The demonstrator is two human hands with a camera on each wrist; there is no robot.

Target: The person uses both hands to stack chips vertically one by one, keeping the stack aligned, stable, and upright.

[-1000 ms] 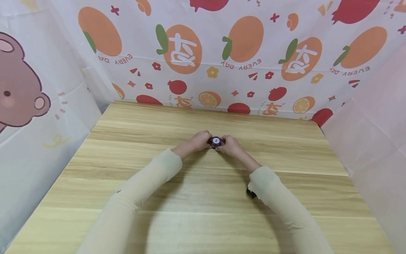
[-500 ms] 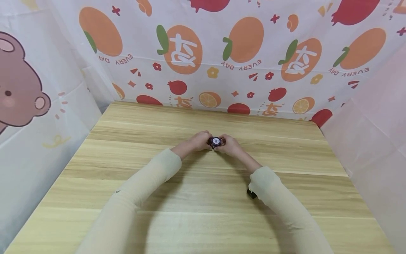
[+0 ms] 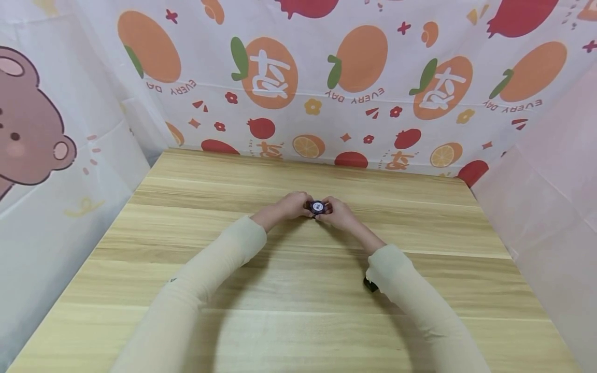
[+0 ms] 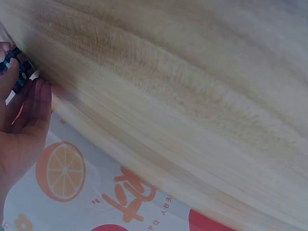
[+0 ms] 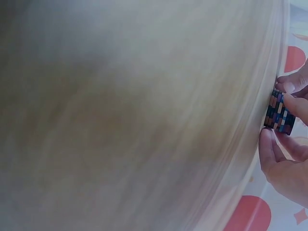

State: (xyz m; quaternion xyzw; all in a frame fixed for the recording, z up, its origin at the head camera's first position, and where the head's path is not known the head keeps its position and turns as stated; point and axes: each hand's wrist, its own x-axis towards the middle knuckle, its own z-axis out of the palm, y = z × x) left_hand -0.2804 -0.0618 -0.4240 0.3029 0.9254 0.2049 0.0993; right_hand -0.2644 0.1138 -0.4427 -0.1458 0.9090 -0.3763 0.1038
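Observation:
A short stack of poker chips (image 3: 317,207) stands on the far half of the table, its top chip dark with a pale round centre. My left hand (image 3: 295,204) holds the stack from the left, thumb at the near side and fingers curving behind. From the opposite side my right hand (image 3: 338,213) pinches it with thumb and fingers. In the right wrist view the chips (image 5: 279,113) show multicoloured edges between the two hands. At the left edge of the left wrist view, part of the stack (image 4: 25,70) appears, partly covered by fingers.
The wooden table (image 3: 289,331) reaches back to a fruit-print curtain (image 3: 317,129). Pale curtains hang at both sides, the left one bearing a bear print (image 3: 32,119). A small black object (image 3: 370,284) shows at the right sleeve (image 3: 396,274).
Both hands stay around the chip stack in nearly the same place. The left fingers and thumb shift slightly against it; the stack barely moves.

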